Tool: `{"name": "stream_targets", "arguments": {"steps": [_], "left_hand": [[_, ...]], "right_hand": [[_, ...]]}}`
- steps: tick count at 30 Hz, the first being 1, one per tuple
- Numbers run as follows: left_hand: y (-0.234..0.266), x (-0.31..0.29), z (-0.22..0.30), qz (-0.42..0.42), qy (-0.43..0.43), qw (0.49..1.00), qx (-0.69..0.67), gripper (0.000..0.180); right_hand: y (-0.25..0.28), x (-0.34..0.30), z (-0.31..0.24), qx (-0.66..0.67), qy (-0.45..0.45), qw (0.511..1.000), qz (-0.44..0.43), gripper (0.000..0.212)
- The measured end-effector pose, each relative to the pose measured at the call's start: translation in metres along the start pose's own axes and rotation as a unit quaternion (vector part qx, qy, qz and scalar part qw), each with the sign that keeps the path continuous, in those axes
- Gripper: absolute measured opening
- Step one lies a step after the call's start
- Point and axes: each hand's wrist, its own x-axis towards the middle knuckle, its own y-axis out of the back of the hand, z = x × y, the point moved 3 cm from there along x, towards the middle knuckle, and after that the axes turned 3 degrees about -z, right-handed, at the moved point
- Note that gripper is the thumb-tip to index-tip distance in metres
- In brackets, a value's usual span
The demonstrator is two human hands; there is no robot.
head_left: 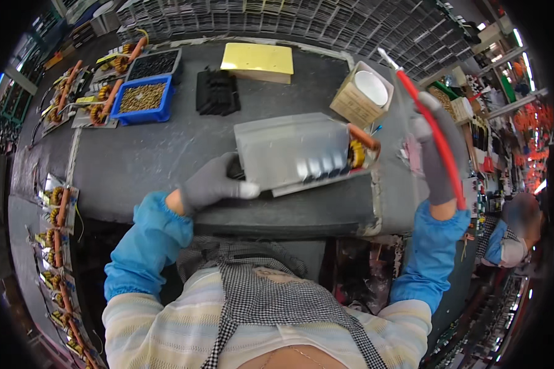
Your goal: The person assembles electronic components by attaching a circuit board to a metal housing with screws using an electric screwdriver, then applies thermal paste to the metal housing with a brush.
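A silver sheet-metal housing (pixel 292 150) lies tilted near the front of the bench, with a copper-coloured tube (pixel 364 136) and a yellow-wound coil (pixel 355 154) at its right end. My left hand (pixel 218 184), gloved in grey, grips the left end of the housing; its thumb shows in front and the other fingers are partly hidden. To the right of the housing, my grey-gloved right hand (pixel 436 144) is raised and closed around a long red cable-like piece (pixel 434 126) with a pale tip pointing up and away. Motion blurs that hand slightly.
A blue bin of brass-coloured small parts (pixel 168 111), a dark bin of black pieces (pixel 157 64), black parts (pixel 217 92) and a yellow-topped block (pixel 257 60) stand farther back. A cardboard box (pixel 351 106) holds a white roll. Coil assemblies (pixel 56 218) line the left. Another person (pixel 505 237) is at right.
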Motion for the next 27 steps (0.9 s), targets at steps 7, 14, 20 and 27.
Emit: {"name": "stream_targets", "arguments": {"steps": [7,14,20,27], "left_hand": [[0.009,0.003,-0.016,0.046,0.064,0.997,-0.013,0.097],[0.003,0.000,-0.012,0.094,0.047,0.994,-0.024,0.095],[0.006,0.001,-0.013,0.087,0.060,0.994,0.000,0.101],[0.008,0.002,-0.014,0.073,0.057,0.996,0.008,0.102]], "right_hand": [[0.000,0.009,-0.061,0.217,-0.002,0.976,0.024,0.026],[-0.048,0.018,-0.118,0.259,0.014,0.961,-0.101,0.021],[-0.068,0.032,-0.125,0.194,0.015,0.968,-0.157,0.018],[-0.082,0.036,-0.124,0.231,0.050,0.960,-0.150,0.019]]}}
